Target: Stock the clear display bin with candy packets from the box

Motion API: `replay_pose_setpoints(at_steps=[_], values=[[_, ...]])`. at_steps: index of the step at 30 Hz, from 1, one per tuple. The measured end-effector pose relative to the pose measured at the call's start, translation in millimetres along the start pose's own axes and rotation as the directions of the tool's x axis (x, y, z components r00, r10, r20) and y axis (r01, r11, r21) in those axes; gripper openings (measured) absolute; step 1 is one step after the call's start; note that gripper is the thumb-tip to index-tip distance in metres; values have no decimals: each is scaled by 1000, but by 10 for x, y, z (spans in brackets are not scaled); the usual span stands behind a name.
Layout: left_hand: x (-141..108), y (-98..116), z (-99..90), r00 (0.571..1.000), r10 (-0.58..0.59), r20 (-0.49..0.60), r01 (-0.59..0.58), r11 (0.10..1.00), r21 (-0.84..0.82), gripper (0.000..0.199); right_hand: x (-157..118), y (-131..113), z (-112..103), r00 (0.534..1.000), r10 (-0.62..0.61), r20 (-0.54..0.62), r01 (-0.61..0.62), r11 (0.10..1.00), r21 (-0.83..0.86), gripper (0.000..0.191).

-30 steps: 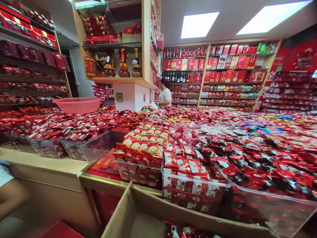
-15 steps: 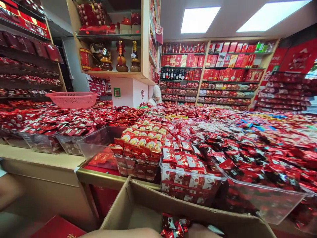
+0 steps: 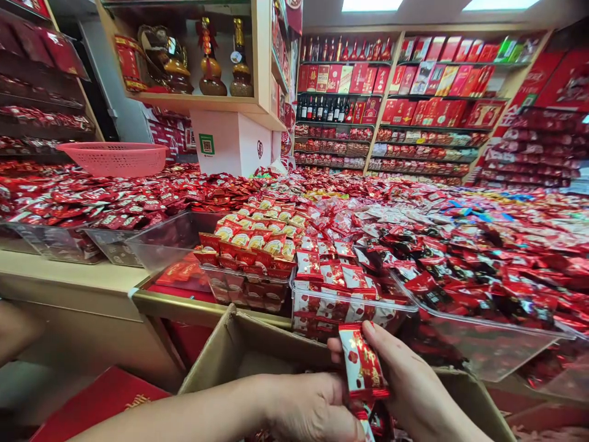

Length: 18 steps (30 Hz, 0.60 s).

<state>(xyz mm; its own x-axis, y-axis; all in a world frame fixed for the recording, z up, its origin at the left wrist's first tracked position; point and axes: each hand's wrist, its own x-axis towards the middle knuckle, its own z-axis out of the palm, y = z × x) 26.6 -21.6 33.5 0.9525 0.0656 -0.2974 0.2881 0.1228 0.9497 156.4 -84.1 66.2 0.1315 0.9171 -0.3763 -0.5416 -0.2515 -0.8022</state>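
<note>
My right hand (image 3: 405, 368) pinches a red-and-white candy packet (image 3: 363, 362) with gold lettering between thumb and fingers, holding it upright above the cardboard box. Close beside it, my left hand (image 3: 317, 405) curls closed around several wrapped candies (image 3: 375, 420); only their ends show below the packet, and most of them are hidden by the fingers. Both hands are over the open cardboard box (image 3: 207, 362), whose inside is largely covered by my arms. Just beyond stands a clear plastic bin (image 3: 354, 301) filled with similar red-and-white packets.
Left of that bin are gold-and-red packets (image 3: 253, 242); a bin of red-and-black packets (image 3: 488, 307) is on the right. A pink basket (image 3: 115, 159) rests on the candy heap. Another person's arm (image 3: 18, 331) shows at the left edge, near a red box (image 3: 101, 405).
My hands have come up from low in the cardboard box into fuller view. The red-and-white packet is now held up in my right hand. The view has tilted down.
</note>
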Motion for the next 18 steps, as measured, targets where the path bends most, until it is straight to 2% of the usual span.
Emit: replay_pose_setpoints(at_steps=[3,6,9,11,14,16,18], values=[[24,-29,20,997,-10,-77,7,1000,-31,9,88,63,-41,999,-37,-12,37,999,30,27],[46,-5,43,989,10,-146,-39,980,-197,11,130,116,-86,998,-63,7,63,998,-22,27],[49,64,77,982,-39,-185,-27,939,-344,11,88,121,-123,988,-50,149,62,995,-81,30],[34,102,92,979,-66,-193,-12,927,-376,12,41,99,-154,949,-45,313,60,997,-39,38],[-5,111,80,988,-30,-152,-21,945,-326,13,4,61,-216,856,-73,512,94,995,-14,49],[-26,77,48,994,25,-108,-49,972,-228,16,10,49,-256,805,-77,588,157,984,-85,49],[-27,14,5,995,63,-72,-72,988,-135,20,22,53,-278,776,-55,628,204,965,-168,51]])
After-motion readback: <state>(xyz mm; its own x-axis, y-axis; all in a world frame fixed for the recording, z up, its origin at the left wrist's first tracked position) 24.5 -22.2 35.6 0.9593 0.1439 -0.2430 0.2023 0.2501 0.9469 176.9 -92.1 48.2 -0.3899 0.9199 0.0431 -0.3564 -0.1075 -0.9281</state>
